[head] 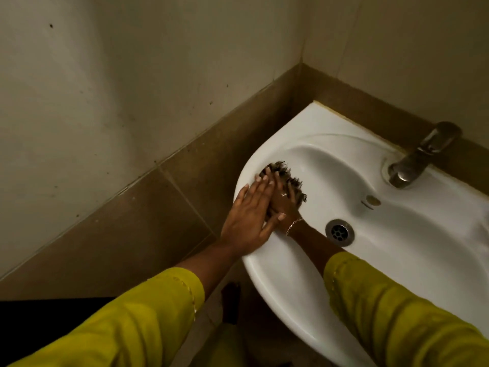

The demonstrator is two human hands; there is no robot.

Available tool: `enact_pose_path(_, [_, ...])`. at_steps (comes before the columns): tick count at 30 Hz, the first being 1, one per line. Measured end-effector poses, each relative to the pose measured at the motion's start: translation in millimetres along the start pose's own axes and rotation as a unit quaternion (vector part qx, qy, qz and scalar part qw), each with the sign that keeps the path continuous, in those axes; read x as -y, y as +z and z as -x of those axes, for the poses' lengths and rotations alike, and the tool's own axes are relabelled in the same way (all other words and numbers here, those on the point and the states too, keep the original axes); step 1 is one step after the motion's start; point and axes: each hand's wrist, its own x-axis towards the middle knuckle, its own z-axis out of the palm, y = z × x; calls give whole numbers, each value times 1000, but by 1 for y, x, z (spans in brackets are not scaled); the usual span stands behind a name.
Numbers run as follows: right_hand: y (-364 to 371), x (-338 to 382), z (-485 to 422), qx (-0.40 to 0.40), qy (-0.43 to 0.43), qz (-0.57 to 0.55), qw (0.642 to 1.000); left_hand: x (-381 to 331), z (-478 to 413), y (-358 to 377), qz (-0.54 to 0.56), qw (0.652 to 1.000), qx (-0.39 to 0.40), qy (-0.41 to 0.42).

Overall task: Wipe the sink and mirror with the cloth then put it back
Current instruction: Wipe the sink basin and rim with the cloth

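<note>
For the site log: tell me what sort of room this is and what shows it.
Probably a bathroom or washroom: a white ceramic sink with a drain, a metal tap at its back, and brown wall tiles meeting in a corner behind it.

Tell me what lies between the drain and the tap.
In the head view, a small oval overflow cap sits on the sink wall between drain and tap; nothing else.
</note>
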Motion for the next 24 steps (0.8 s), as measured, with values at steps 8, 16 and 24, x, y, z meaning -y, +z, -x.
enact_pose_path(8, [-19,-68,-36,-130,-26,256,958,2,2,-4,-33,999,22,-6])
enact_pose_path(16, [-32,-118,19,-133,54,426,893,2,3,-4,-51,998,24,4])
enact_pose_path(24, [-20,-131,40,-173,24,377,910,1,1,-2,-59,998,30,11])
